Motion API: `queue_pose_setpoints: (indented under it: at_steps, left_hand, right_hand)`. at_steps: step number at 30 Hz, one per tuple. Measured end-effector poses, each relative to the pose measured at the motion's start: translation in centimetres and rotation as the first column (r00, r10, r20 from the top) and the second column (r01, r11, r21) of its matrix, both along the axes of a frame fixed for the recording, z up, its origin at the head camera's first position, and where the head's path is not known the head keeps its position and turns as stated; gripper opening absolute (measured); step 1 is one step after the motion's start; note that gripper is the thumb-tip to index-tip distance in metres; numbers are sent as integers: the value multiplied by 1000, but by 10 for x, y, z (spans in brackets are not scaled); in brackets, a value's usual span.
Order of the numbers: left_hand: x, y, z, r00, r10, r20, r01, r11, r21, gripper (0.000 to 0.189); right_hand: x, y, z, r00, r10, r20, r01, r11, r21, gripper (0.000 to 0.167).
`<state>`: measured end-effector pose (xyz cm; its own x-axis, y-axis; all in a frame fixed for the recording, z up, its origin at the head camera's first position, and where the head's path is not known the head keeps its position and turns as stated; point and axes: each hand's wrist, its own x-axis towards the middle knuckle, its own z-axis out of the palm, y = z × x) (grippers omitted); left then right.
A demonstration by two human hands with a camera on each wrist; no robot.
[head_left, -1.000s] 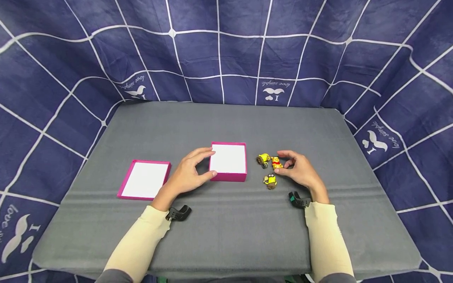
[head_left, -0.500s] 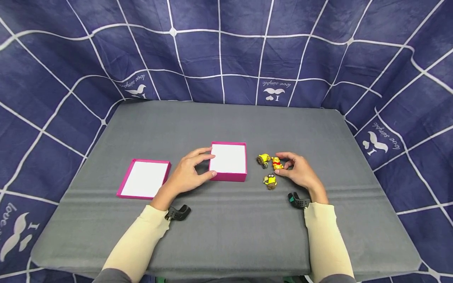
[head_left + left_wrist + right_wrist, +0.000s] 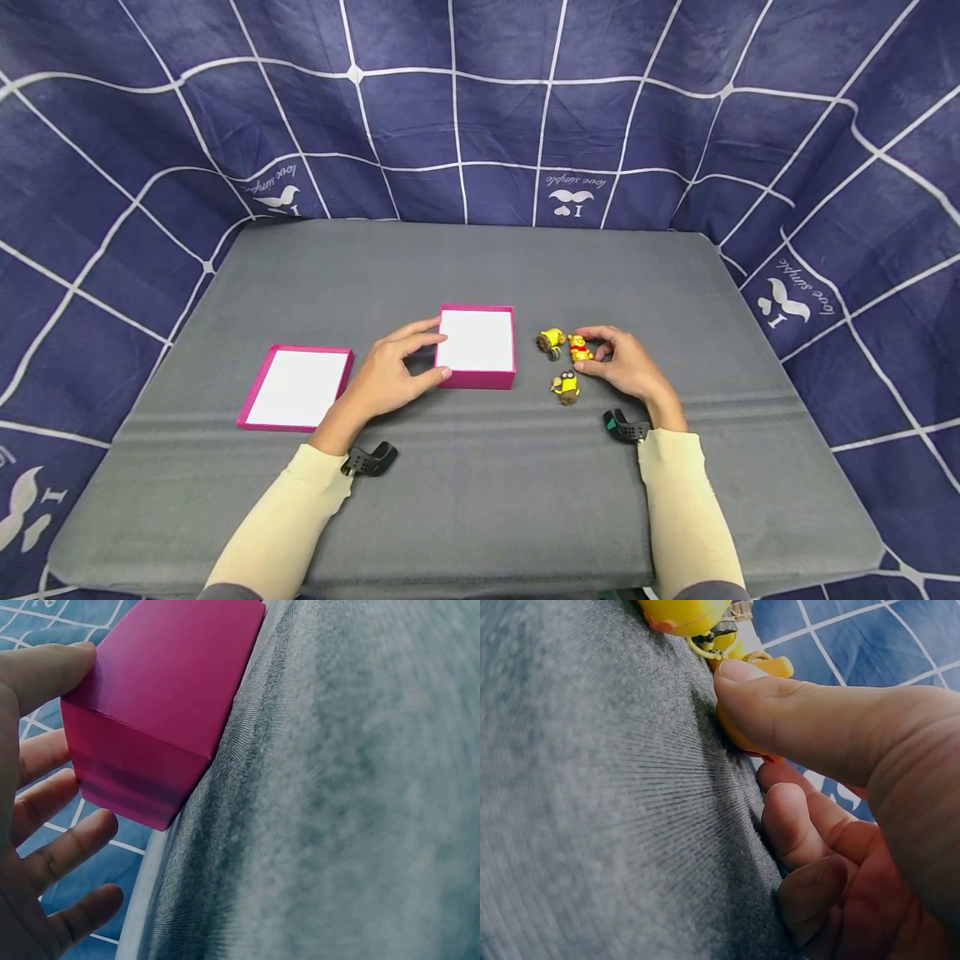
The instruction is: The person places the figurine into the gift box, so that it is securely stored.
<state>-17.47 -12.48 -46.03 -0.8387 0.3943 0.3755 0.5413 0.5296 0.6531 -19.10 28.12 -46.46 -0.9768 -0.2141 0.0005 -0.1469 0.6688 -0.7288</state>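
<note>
My left hand [image 3: 393,379] is at the left side of a square pink box [image 3: 480,381] with a white inside. In the left wrist view its thumb presses one pink wall [image 3: 172,667] near the corner, while the other fingers extend beside the adjoining wall. My right hand [image 3: 626,365] pinches a small yellow Winnie-the-Pooh figurine [image 3: 579,350] in a red top between thumb and index finger; in the right wrist view the thumb hides much of it. Close to its left are two minion figurines, one tipped over [image 3: 550,341] and one facing up [image 3: 567,389].
A shallow pink lid [image 3: 296,387] with a white inside lies to the left of the box, partly behind my left wrist. All of it rests on a grey cloth-covered table [image 3: 480,500]. A blue curtain [image 3: 495,125] with white lines surrounds the back and sides.
The right index finger has come in closer to the top of the Winnie-the-Pooh figurine. The head view has shifted slightly. My left hand and the box stay in place.
</note>
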Motion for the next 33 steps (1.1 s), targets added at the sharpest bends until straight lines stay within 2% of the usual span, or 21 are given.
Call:
queue_pose_setpoints:
  at_steps: [13,19,27,33]
  left_hand:
    - [-1,0,-1,1000,9,-7,-9,1000,2,51]
    - [3,1,0,1000,3,-6,-3,1000,10,51]
    - [3,0,0,1000,9,-18,-9,1000,3,50]
    - [5,0,2,1000,23,-4,-23,1000,-17,50]
  right_hand:
    - [0,2,1,1000,-10,-8,10,1000,9,51]
    - [3,2,-2,1000,-17,-7,17,999,-39,51]
    - [6,-2,-1,997,-49,-58,43,994,-100,50]
    - [9,-7,7,993,-69,-96,60,993,-98,50]
